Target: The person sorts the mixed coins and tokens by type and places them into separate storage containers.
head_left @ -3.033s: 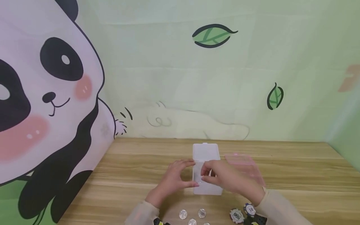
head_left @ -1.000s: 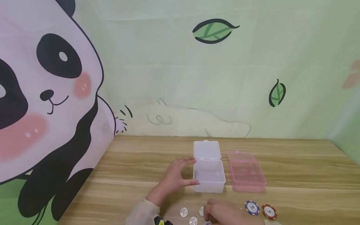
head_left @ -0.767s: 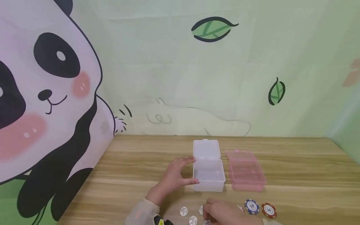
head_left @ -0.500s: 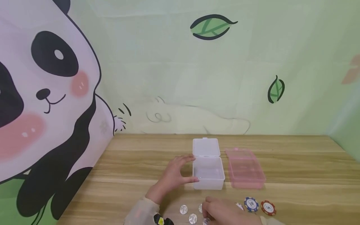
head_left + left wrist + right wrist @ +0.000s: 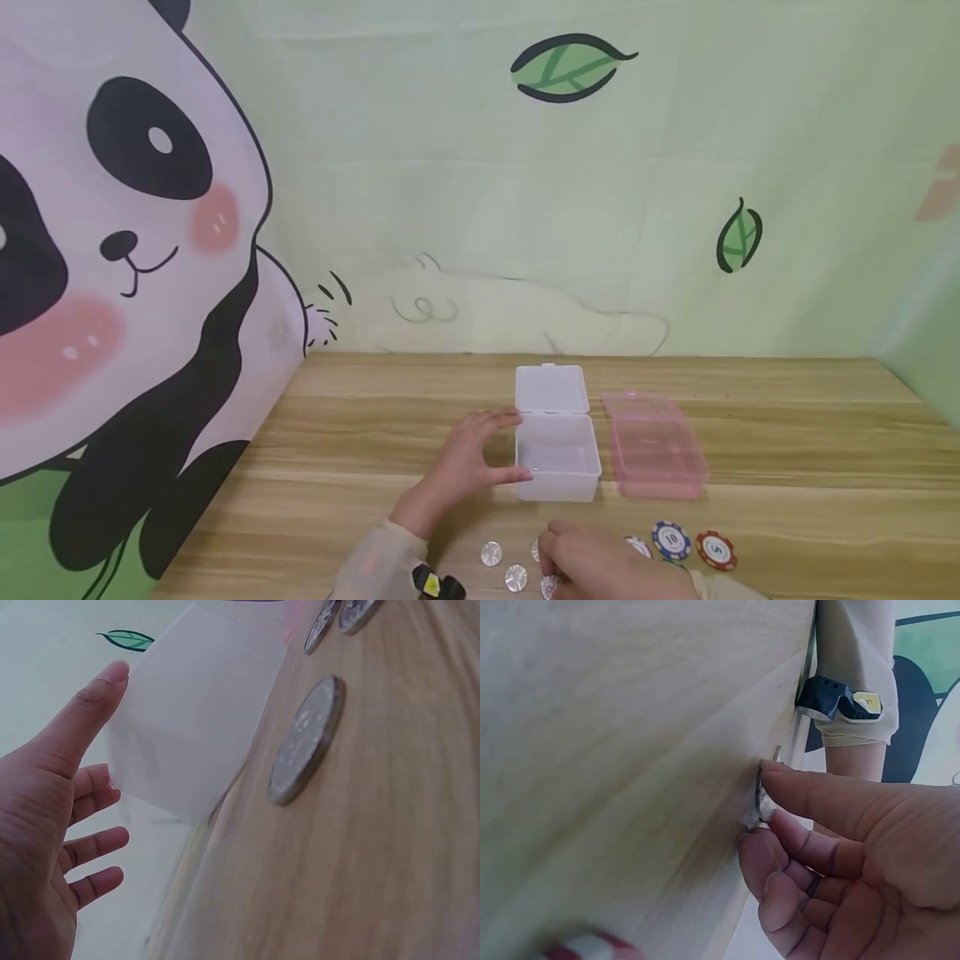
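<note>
In the head view, my left hand (image 5: 465,462) spreads along the left side of a lidded white plastic box (image 5: 558,487), thumb at its front rim and index finger near its hinge. The left wrist view shows those fingers (image 5: 97,847) extended and loosely spread beside the box wall. My right hand (image 5: 600,562) is down at the table in front of the box. Its thumb and fingertips pinch a silver coin (image 5: 759,793), partly hidden by the fingers. Other silver coins (image 5: 491,553) lie flat to the left of this hand.
A transparent pink box (image 5: 660,487) with its lid raised stands right of the white box. Poker chips lie near the right wrist: a blue chip (image 5: 671,540), a red chip (image 5: 717,550) and partly covered ones. A printed panda curtain (image 5: 480,167) closes off the table's back.
Since three seconds ago, my right hand has moved from above the white box down to the coins in front. Over the last second both hands have stayed nearly still while the view tilted slightly.
</note>
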Demonstrator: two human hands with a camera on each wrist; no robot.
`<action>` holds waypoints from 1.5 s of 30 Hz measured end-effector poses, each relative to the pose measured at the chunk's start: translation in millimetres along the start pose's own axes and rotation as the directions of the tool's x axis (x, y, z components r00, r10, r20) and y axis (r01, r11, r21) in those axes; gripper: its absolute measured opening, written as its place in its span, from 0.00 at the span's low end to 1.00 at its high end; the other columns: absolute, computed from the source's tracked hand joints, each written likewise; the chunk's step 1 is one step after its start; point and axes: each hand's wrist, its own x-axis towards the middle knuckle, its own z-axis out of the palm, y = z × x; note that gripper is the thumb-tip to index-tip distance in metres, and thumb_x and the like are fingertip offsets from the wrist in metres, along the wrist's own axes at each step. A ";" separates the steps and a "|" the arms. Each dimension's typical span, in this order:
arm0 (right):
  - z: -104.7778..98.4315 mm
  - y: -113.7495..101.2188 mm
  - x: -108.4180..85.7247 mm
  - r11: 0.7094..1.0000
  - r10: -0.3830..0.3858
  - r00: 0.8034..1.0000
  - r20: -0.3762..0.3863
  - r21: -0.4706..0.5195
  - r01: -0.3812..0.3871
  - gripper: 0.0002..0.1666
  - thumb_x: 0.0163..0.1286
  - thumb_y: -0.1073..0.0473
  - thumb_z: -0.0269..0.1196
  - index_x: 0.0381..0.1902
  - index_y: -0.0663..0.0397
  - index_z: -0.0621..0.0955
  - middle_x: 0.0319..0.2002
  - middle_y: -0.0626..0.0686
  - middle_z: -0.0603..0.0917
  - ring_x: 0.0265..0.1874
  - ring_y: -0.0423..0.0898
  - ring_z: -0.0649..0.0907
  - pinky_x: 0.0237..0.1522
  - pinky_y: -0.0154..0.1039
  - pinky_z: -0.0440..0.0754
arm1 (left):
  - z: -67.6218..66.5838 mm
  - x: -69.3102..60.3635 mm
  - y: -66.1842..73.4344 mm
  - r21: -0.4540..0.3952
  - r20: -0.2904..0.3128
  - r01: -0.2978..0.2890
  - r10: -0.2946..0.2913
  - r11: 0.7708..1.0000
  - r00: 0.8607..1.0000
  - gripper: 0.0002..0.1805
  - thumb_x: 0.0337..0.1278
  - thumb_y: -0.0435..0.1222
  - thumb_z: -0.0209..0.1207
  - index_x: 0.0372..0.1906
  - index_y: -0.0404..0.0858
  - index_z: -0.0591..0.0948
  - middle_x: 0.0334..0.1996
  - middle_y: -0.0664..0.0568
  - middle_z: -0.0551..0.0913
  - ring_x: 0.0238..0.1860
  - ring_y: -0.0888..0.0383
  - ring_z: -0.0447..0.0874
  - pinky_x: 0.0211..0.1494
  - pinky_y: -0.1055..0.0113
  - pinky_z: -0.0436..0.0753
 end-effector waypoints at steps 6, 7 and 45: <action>-0.7 0.7 0.2 1.000 0.007 1.000 0.008 0.022 -0.007 0.11 0.56 0.59 0.69 0.25 0.43 0.76 0.22 0.35 0.68 0.22 0.30 0.66 0.24 0.24 0.66 | 0.7 -0.2 0.5 -0.005 -0.003 0.007 -0.007 1.000 1.000 0.38 0.39 0.49 0.74 0.60 0.43 0.77 0.64 0.51 0.76 0.66 0.47 0.70 0.71 0.46 0.65; -1.2 0.4 0.3 1.000 0.008 1.000 0.010 0.028 -0.009 0.11 0.56 0.59 0.69 0.25 0.43 0.76 0.22 0.35 0.68 0.22 0.30 0.66 0.24 0.24 0.65 | 0.8 -0.1 0.3 -0.004 -0.005 0.006 -0.006 1.000 1.000 0.38 0.39 0.49 0.74 0.60 0.43 0.77 0.64 0.51 0.76 0.66 0.47 0.70 0.71 0.46 0.65; -24.2 9.1 -1.7 0.962 -0.016 0.999 -0.039 0.272 0.026 0.08 0.62 0.59 0.66 0.28 0.43 0.75 0.24 0.34 0.74 0.24 0.27 0.71 0.27 0.25 0.73 | 0.7 0.7 -1.4 -0.001 -0.011 -0.012 0.012 1.000 1.000 0.38 0.38 0.49 0.74 0.60 0.43 0.77 0.63 0.52 0.76 0.65 0.48 0.71 0.69 0.47 0.67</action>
